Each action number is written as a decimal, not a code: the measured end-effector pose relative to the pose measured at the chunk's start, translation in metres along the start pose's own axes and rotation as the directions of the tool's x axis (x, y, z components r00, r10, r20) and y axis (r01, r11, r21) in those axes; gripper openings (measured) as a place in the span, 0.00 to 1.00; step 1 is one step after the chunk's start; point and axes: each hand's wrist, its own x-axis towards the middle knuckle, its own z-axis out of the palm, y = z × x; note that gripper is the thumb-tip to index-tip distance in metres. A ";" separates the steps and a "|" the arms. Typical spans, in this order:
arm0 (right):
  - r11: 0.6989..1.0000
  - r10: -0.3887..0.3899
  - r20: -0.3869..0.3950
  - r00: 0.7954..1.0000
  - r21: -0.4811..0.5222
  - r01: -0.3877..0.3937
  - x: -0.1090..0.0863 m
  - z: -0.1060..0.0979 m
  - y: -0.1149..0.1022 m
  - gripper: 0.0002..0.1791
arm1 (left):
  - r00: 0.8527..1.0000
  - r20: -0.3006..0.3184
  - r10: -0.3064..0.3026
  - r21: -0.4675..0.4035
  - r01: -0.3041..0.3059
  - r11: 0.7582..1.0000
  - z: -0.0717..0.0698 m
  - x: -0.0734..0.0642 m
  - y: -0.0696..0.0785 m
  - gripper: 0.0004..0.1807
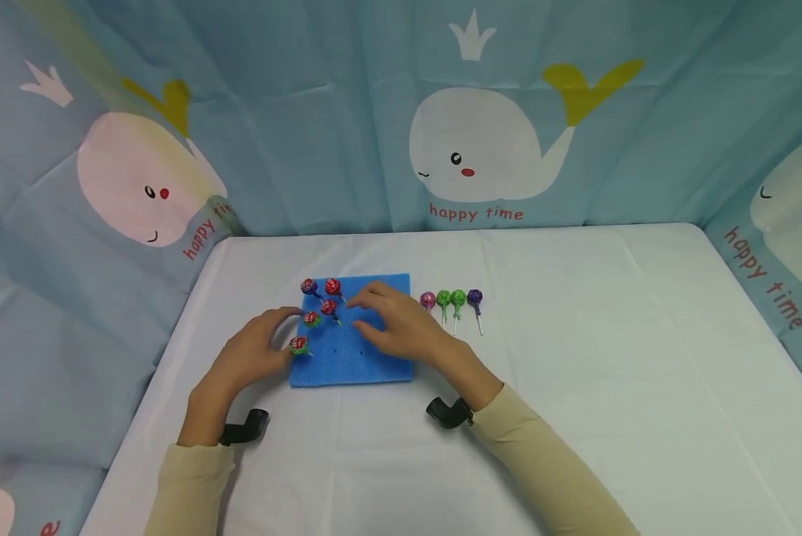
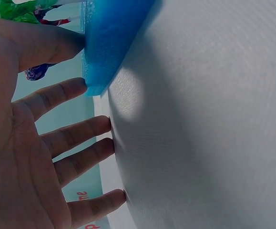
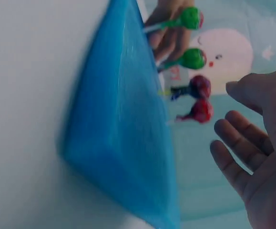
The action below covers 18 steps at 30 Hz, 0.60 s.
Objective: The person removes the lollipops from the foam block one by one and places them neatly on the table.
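Note:
A blue foam block point(image 1: 354, 368) lies on the table with several wrapped lollipops stuck upright by their sticks along its left part. Two of these, a green lollipop point(image 3: 191, 58) and a red lollipop point(image 3: 202, 111), show clearly in the right wrist view. My left hand point(image 1: 253, 350) rests at the block's left side, thumb and index finger spread along its edge, other fingertips down at the white cloth. Above the block's right half hovers my right hand point(image 1: 401, 320), fingers loosely bent with nothing between them. Small dark holes show in the foam.
Right of the block, a row of loose lollipops lies on the white tablecloth point(image 1: 575, 357), among them a pink one point(image 1: 427, 300) and a purple one point(image 1: 475, 297). A blue whale-print curtain point(image 1: 347, 164) hangs behind the table and at both sides.

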 end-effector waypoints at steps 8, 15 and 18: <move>0.995 -0.087 -0.056 0.995 0.038 0.089 0.008 0.016 -0.014 0.15 | 1.000 -0.004 0.020 -0.008 -0.020 1.000 0.000 0.001 0.001 0.38; 0.993 -0.101 0.014 0.995 0.069 0.099 0.016 0.026 -0.026 0.17 | 0.999 -0.018 0.032 0.011 -0.032 0.999 0.001 -0.003 -0.002 0.37; 0.994 -0.095 0.035 0.995 0.048 0.094 0.019 0.029 -0.029 0.18 | 0.999 -0.027 0.042 0.014 -0.042 0.999 0.000 -0.001 0.000 0.36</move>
